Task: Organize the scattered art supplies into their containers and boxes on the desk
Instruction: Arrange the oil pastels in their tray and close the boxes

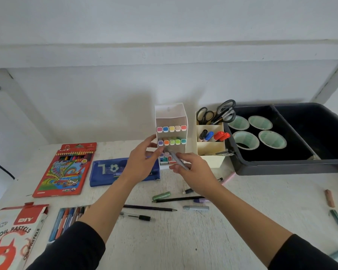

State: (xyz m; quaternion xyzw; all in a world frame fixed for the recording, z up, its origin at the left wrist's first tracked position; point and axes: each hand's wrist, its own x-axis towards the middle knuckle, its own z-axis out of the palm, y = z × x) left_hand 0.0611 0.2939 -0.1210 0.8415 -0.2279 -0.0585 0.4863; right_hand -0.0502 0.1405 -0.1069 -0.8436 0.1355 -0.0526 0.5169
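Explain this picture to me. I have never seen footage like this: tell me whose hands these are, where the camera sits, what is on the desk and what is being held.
No machine here: a person tidies art supplies, and one wide camera worn on their head looks down at their own hands. The left hand holds the side of a white tiered plastic marker holder. The right hand pinches a grey marker pen, its end at the holder's lowest shelf. Beside the holder stands a cream compartment organiser with scissors and markers, then a black plastic tray with tape rolls. On the white desk lie a red colour-pencil box, a blue zip pencil case, an oil pastels box and loose pens and pencils.
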